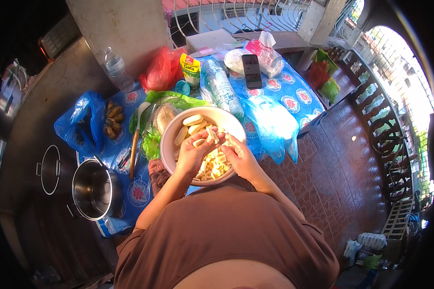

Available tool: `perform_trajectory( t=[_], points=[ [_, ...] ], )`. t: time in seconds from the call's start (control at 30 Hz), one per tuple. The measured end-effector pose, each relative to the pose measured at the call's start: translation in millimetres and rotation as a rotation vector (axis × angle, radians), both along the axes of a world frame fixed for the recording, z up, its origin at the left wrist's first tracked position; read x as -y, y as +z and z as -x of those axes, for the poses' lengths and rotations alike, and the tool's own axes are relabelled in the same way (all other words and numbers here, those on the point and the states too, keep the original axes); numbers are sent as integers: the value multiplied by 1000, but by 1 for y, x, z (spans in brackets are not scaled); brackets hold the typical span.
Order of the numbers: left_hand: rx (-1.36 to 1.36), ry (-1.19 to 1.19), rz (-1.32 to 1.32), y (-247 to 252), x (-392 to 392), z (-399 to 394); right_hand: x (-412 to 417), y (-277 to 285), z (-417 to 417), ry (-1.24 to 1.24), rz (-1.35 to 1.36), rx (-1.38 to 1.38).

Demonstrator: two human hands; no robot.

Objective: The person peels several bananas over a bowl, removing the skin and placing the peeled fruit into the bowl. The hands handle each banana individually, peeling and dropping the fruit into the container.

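Note:
My left hand (192, 153) holds a piece of peeled banana (212, 135) between its fingers, above a wide round bowl (168, 159). From the other side, my right hand (241, 158) has its thumb and fingers pinched at the same piece. Whole peeled bananas (193, 120) lie at the far left inside the bowl. Cut banana pieces (216, 167) fill its near part, in bright sunlight. The fingers partly cover the piece and the fruit beneath.
A steel pot (94, 189) stands at left, near a blue plastic bag (80, 121) and unpeeled bananas (113, 119). A wooden-handled utensil (134, 148) lies beside the bowl. Beyond are a yellow-green pouch (190, 72), a water bottle (115, 67), a phone (251, 71) and a light-blue bag (273, 126).

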State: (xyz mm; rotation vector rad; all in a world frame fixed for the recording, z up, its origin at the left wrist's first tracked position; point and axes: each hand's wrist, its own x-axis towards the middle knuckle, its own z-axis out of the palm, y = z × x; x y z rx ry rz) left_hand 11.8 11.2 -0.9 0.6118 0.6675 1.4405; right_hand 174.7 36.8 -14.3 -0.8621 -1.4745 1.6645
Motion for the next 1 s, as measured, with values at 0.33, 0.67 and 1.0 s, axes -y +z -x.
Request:
perform_trajectory(
  t=[0.33,0.67,1.0],
  points=[
    [-75,116,128,-13,-2,4,12,39,3,-133,-441,749],
    [10,39,73,-3,-6,1,6,16,9,67,-18,-6],
    [35,13,40,1,-4,-1,5,7,8,6,-105,12]
  ],
)
